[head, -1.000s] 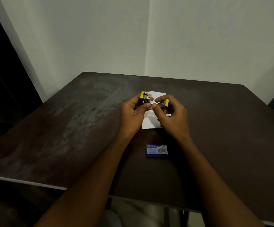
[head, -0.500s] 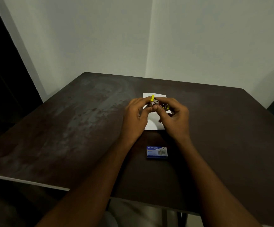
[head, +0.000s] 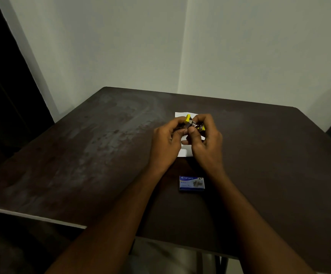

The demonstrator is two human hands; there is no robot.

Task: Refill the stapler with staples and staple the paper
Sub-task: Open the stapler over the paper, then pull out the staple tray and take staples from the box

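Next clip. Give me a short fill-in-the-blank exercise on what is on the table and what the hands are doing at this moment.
1. Both hands, left hand and right hand, hold the small yellow ____ above the paper.
2. The blue staple box lies on the table ____ the two forearms.
3. The sheet under the hands is ____ in colour.

Missing words: stapler; between; white

My stapler, paper and staple box

I am holding the small yellow-tipped metal stapler [head: 192, 123] above the table, over the white paper [head: 184, 153] lying flat beneath; the blue staple box [head: 192, 183] is sitting closed, nearer to me, apart from the paper.
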